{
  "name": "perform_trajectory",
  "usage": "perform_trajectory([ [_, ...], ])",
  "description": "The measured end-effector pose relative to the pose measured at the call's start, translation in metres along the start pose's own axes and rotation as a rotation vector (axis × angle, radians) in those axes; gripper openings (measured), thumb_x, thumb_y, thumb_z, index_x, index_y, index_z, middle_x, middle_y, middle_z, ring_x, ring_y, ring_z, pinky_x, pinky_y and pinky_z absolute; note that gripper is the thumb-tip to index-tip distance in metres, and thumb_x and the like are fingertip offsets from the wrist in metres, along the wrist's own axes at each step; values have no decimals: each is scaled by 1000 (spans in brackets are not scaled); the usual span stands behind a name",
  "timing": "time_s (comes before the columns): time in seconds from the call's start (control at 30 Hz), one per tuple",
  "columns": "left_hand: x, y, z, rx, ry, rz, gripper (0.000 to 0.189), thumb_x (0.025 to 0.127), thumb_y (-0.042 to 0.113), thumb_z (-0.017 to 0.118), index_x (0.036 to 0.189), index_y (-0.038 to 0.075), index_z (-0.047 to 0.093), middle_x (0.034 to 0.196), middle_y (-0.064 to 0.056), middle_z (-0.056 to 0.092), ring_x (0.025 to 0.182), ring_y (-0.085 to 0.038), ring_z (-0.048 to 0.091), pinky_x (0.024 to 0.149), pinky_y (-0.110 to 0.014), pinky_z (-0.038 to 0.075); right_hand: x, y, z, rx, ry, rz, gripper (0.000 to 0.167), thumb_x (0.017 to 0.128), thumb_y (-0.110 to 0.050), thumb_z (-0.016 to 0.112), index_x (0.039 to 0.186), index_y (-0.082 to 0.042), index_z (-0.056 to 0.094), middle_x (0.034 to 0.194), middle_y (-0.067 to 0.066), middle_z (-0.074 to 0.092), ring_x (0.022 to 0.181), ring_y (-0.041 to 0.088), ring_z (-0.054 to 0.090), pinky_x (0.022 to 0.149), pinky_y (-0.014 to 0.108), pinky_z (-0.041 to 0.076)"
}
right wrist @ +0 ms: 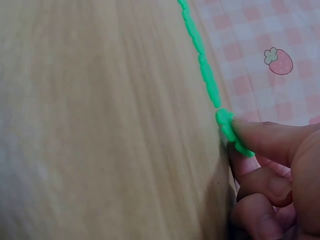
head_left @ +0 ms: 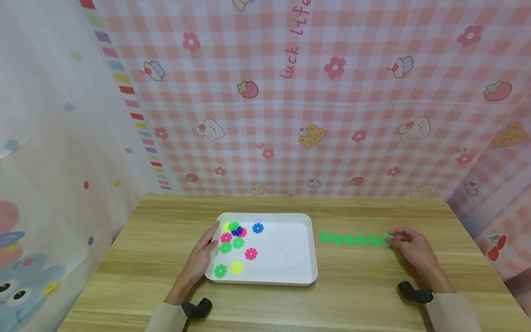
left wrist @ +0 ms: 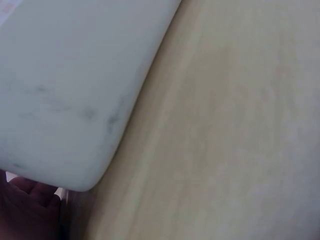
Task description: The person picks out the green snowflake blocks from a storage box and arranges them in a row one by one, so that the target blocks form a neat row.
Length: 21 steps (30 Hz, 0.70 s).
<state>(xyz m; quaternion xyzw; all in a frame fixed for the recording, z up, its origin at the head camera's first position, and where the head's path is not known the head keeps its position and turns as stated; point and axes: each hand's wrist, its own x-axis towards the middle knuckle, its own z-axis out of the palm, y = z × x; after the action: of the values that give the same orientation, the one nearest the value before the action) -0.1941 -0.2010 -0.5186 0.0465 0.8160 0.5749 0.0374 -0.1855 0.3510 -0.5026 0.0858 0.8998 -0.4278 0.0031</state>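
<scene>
My right hand (head_left: pixel 415 249) pinches a green snowflake disc (right wrist: pixel 235 135) between thumb and fingers. That disc is at the right end of a row of several green snowflake discs (head_left: pixel 350 240) lying on the table. In the right wrist view the pinched disc is tilted, close to the end of the row (right wrist: pixel 202 62). My left hand (head_left: pixel 201 256) grips the left side of a white tray (head_left: pixel 282 276), thumb at the rim. The left wrist view shows the tray's outer wall (left wrist: pixel 75 100), with curled fingers (left wrist: pixel 37 195) at its edge, partly hidden.
Inside the tray lie loose discs: several green ones (head_left: pixel 220 270), pink ones (head_left: pixel 250 254), yellow ones (head_left: pixel 237 267) and blue ones (head_left: pixel 258 228), mostly toward the left. The wooden table (head_left: pixel 356 295) meets a pink checked curtain (head_left: pixel 265 175) at its back edge.
</scene>
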Motion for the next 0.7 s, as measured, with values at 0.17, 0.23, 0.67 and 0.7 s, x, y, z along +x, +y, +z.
perform_trajectory([
  [0.17,0,1,0,-1,-5,-6,51,107,14,32,158,15,26,166,-9,16,153,-30,7,123,-52,4,1,1,4,-30,63,-21,35,95,-29,66,115,0,64,94,4,67,81,4,53,72,23,39],
  [0.23,0,1,0,0,-10,-11,51,107,15,31,158,15,26,166,-7,16,153,-28,7,123,-51,4,2,1,5,-35,80,-16,33,95,-27,67,115,0,64,94,5,67,81,4,52,72,23,38],
  [0.67,1,-1,-1,-5,-15,-3,51,107,14,31,158,15,26,166,-7,16,153,-28,7,123,-50,3,3,2,9,-11,117,-9,30,93,-20,69,113,1,64,94,4,63,78,3,51,67,17,39],
  [0.7,1,-2,-1,-6,-13,-3,51,107,14,31,158,15,26,166,-7,16,153,-28,7,123,-50,3,3,2,10,-6,118,-10,30,93,-19,69,113,1,63,94,4,62,78,2,51,67,16,39],
])
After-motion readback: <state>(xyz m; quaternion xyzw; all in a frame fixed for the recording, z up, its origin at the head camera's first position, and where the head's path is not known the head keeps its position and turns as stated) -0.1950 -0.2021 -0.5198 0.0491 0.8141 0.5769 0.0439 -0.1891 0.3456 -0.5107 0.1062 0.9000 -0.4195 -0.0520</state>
